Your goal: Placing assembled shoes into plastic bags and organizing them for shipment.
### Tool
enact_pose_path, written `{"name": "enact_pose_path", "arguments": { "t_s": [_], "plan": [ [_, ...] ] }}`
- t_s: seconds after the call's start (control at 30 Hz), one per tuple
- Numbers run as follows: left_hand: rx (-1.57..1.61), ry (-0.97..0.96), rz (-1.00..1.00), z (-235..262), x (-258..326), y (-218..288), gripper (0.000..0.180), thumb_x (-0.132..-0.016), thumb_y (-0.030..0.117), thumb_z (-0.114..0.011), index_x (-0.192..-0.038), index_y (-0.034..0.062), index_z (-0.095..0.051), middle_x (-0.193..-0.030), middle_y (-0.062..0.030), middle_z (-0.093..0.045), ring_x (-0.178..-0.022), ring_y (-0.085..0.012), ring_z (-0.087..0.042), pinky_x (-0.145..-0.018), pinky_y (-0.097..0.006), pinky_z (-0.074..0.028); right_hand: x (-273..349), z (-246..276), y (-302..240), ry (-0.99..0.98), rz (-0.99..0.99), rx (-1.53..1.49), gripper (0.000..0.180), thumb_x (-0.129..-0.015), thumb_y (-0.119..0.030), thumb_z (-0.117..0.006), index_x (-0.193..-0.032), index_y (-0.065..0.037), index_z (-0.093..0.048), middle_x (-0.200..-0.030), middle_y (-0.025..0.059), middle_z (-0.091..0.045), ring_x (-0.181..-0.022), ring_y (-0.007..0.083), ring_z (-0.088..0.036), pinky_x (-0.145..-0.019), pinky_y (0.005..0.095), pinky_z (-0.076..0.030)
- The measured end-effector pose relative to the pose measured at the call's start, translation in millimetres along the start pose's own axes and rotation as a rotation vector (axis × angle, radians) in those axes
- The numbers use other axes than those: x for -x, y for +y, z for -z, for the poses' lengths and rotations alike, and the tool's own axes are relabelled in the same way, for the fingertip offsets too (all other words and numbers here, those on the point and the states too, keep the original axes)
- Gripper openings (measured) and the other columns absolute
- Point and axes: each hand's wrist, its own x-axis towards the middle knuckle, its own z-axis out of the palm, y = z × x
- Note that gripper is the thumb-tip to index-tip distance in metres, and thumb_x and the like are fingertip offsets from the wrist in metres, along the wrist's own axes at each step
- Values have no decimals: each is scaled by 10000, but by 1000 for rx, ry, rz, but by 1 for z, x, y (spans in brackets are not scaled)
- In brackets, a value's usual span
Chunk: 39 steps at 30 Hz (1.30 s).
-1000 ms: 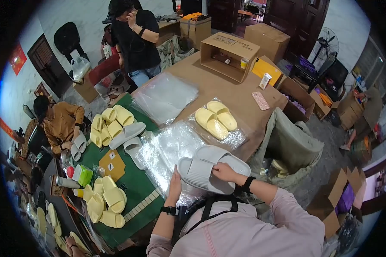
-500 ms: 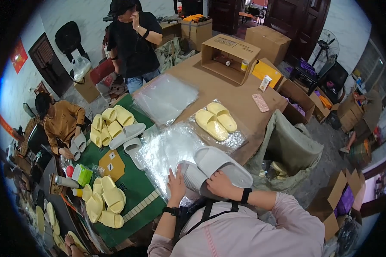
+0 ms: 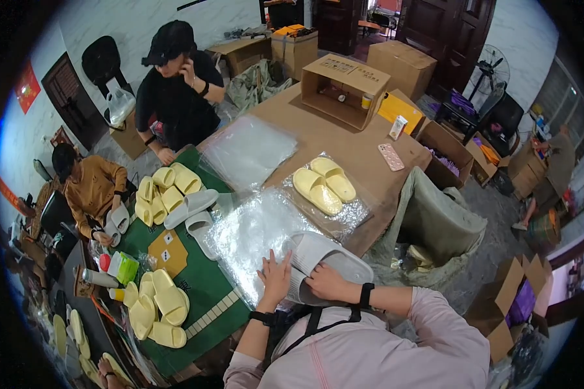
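A pair of light grey slide slippers [image 3: 350, 266] lies at the table edge nearest me, partly over a stack of clear plastic bags [image 3: 243, 227]. My right hand [image 3: 328, 282] is closed on the slippers, its fingertips at the straps. Beside them on the left is my left hand [image 3: 276, 280], fingers spread over the bags and the slippers' side. Whether a bag covers part of the grey pair, I cannot tell. Farther off, a yellow pair of slippers [image 3: 324, 185] rests in a clear bag.
Yellow slippers [image 3: 159, 301] and grey slippers [image 3: 191, 207] lie on the green mat [image 3: 207, 295]. More clear bags [image 3: 250, 142], a cardboard box [image 3: 344, 74] and a pink phone [image 3: 390, 157] are farther back. One co-worker [image 3: 182, 97] leans on the table; another [image 3: 97, 188] handles grey slippers.
The grey slippers have come closer together, the farther one shifting slightly left. My left hand has moved right with its fingers spread. The co-worker in black has bent down toward the table.
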Motion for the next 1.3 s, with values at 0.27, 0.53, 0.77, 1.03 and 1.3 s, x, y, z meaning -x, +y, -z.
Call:
{"name": "enact_pose_path", "arguments": {
  "t_s": [0.27, 0.53, 0.77, 1.03, 1.3],
  "plan": [
    [11, -4, -43, -7, 7, 0, 443, -961, 344, -337, -1403, 346, -311, -1483, -205, -145, -1341, -476, -102, -996, -690, -96, -11, -8, 7, 19, -51, -47, 257, -689, -244, -643, -880, -75, -608, -887, 111, -600, -937, 279, -555, -873, 399, -420],
    [419, -2, -18, 14, -28, -49, 450, -977, 327, -292, -1423, 266, -288, -1468, -207, -211, -1327, -461, -186, -1055, -595, -115, 10, -17, 22, -21, 21, -276, 231, -692, -184, -620, -867, -36, -587, -847, 141, -577, -908, 323, -549, -809, 410, -460],
    [93, -144, -32, 20, -27, -39, 460, -976, 320, -320, -1431, 299, -250, -1473, -201, -194, -1303, -487, -225, -1029, -633, -162, 1, -14, 34, -14, 213, -359, 193, -699, -172, -602, -842, -45, -582, -798, 147, -552, -854, 330, -545, -759, 430, -457],
    [-273, -30, -74, 21, 7, -7, 460, -963, 318, -352, -1417, 321, -273, -1464, -235, -180, -1290, -531, -193, -996, -676, -172, -18, -16, 24, 57, -73, -407, 181, -784, -205, -554, -857, -43, -590, -788, 157, -558, -834, 339, -544, -760, 440, -446],
    [-127, -64, -204, 24, 22, 24, 429, -957, 306, -371, -1385, 313, -355, -1452, -261, -176, -1273, -556, -188, -998, -638, -216, -38, -31, 16, 80, -266, -373, 240, -803, -252, -556, -971, -91, -617, -833, 126, -601, -837, 320, -569, -828, 434, -407]
  ]
}}
